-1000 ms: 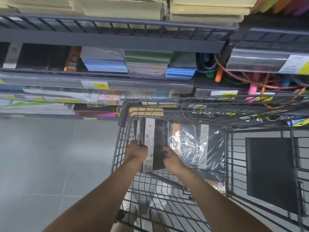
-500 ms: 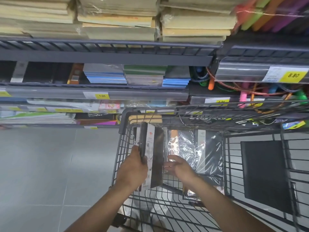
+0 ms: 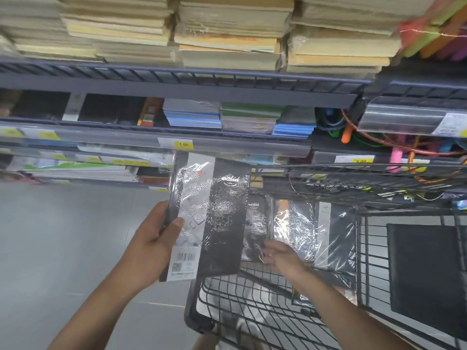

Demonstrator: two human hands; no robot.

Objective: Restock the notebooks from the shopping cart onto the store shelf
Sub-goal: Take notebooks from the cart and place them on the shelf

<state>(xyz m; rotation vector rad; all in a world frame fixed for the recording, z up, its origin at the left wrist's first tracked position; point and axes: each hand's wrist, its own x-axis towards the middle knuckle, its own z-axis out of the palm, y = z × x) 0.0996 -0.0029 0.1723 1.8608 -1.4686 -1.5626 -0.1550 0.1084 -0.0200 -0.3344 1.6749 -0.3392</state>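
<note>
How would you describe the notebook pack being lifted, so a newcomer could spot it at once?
Start at the wire shopping cart below the shelves. Above its left corner, the left hand grips a shrink-wrapped black notebook pack. Unlike those in the cart, it is raised and shows a white barcode strip.

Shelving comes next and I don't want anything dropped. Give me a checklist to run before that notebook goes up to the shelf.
1. Left hand grips the wrapped black notebook: ok, thumb on the front, fingers behind.
2. Notebook out of the shopping cart: ok, lifted above its rim.
3. Right hand free to help: not ok, down in the cart at the notebooks in the cart.
4. Open slot on the store shelf: cannot tell.
5. Shrink wrap intact: cannot tell, glare.
</note>
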